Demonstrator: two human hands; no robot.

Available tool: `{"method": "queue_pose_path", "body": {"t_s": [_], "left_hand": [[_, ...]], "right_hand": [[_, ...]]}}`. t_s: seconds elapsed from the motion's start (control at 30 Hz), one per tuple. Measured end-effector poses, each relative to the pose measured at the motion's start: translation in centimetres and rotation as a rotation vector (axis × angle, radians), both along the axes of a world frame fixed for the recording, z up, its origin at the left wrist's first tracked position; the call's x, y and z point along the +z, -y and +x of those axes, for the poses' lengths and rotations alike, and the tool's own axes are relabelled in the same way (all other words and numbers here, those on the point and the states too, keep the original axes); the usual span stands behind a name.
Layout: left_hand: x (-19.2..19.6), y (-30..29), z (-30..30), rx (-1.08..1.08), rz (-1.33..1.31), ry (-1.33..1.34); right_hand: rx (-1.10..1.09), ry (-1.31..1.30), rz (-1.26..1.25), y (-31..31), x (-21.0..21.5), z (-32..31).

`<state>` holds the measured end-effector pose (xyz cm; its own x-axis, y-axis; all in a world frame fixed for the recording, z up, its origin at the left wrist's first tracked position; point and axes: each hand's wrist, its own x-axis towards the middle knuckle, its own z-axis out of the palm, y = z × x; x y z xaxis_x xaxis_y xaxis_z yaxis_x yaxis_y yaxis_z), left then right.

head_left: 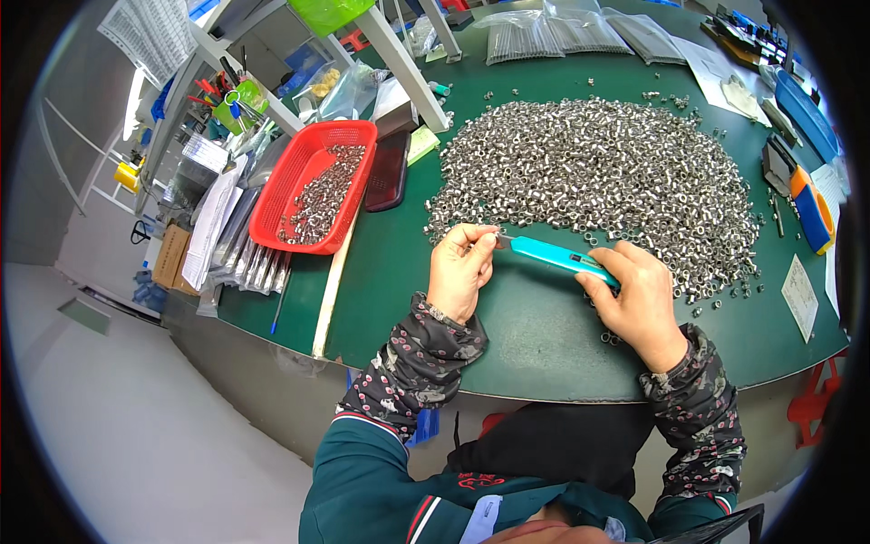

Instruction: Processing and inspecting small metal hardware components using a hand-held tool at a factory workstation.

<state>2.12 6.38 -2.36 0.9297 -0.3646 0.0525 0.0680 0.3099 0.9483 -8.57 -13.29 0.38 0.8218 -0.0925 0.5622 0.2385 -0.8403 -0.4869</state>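
Note:
My right hand (637, 295) grips a teal utility knife (555, 255), its thumb and fingers wrapped round the handle's rear half. The blade end points left, to the fingertips of my left hand (460, 270). There, thumb and forefinger pinch a small metal piece (497, 233) against the blade tip; most of it is covered by the fingers. Just beyond both hands spreads a wide heap of small shiny metal rings (589, 163) on the green table (526, 335). A few loose rings (611, 337) lie below my right hand.
To the left stands a red plastic basket (263, 218) with more metal pieces, beside a dark phone-like case (388, 172). Filled plastic bags (553, 36) line the far edge. At right are an orange-and-blue tool (812, 210), a paper card (799, 297) and a blue tray (805, 113).

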Motion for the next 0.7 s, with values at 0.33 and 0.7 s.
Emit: {"method": "queue_pose_path", "body": {"t_s": [0.33,0.7], "left_hand": [[-0.22,-0.15,0.50,-0.009,-0.072,-0.103],[-0.42,-0.19,0.48,-0.032,-0.066,-0.073]], "right_hand": [[0.017,-0.070,0.092,0.39,-0.09,0.23],[0.054,-0.119,0.101,0.34,-0.16,0.37]]}}
